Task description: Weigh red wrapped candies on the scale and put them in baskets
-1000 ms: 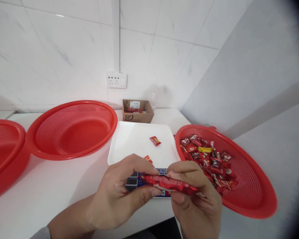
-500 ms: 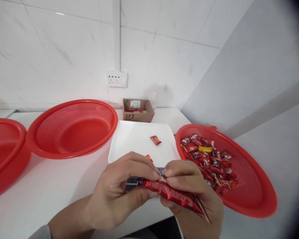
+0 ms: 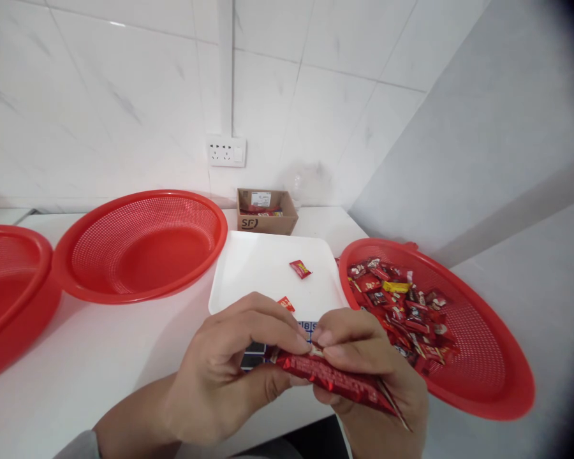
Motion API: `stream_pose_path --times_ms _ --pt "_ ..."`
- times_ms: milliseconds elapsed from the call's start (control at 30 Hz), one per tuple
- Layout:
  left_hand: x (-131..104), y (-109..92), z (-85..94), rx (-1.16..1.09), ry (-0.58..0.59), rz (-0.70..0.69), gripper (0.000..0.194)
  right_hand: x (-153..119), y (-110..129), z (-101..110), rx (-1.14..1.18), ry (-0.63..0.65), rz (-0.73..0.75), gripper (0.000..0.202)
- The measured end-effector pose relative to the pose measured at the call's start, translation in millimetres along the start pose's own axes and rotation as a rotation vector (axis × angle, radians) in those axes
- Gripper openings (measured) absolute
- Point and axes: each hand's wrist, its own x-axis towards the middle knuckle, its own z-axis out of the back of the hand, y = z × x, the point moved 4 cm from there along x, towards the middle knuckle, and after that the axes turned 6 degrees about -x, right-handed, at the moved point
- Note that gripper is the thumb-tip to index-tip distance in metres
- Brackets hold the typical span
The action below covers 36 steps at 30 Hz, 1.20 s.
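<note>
A shiny red packet (image 3: 330, 377) is pinched between my two hands near the bottom middle. My left hand (image 3: 239, 366) grips its left end, thumb below and fingers above. My right hand (image 3: 373, 363) holds it from the right, its fingertips close to those of the left. Behind them is a white tray-topped scale (image 3: 253, 274), its keypad partly covered by my fingers. On the tray lie a small red wrapped candy (image 3: 300, 269) and another red wrapped piece (image 3: 286, 303), partly hidden by my left hand.
At right, a red basket (image 3: 497, 363) holds many small wrapped candies. Another red basket (image 3: 143, 293) stands left of the scale, with a third basket (image 3: 19, 319) at the far left edge. Behind the scale, a cardboard box (image 3: 268, 223) contains packets, near the tiled wall.
My hands stay nearly in place, still gripping the red packet, with only slight finger and packet shifts. The whole view has moved a little.
</note>
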Motion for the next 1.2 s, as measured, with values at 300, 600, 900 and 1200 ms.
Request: stream_pose_path --times_ms 300,600,900,1200 --pt "-0.3 -0.1 0.1 -0.003 0.008 -0.021 0.023 -2.5 -0.7 0.1 0.040 0.052 0.022 0.025" --pt "-0.7 -3.3 1.8 0.058 0.001 -0.059 0.025 -2.1 -2.5 2.0 -0.068 0.027 0.010 0.029" --pt "-2.3 -5.5 3.5 0.153 -0.014 -0.101 0.032 -8.8 -6.5 2.4 0.055 0.028 -0.160 0.034" --pt "-1.7 1.2 0.4 0.014 -0.006 -0.010 0.034 -8.9 -4.0 5.6 -0.017 -0.082 -0.172 0.023"
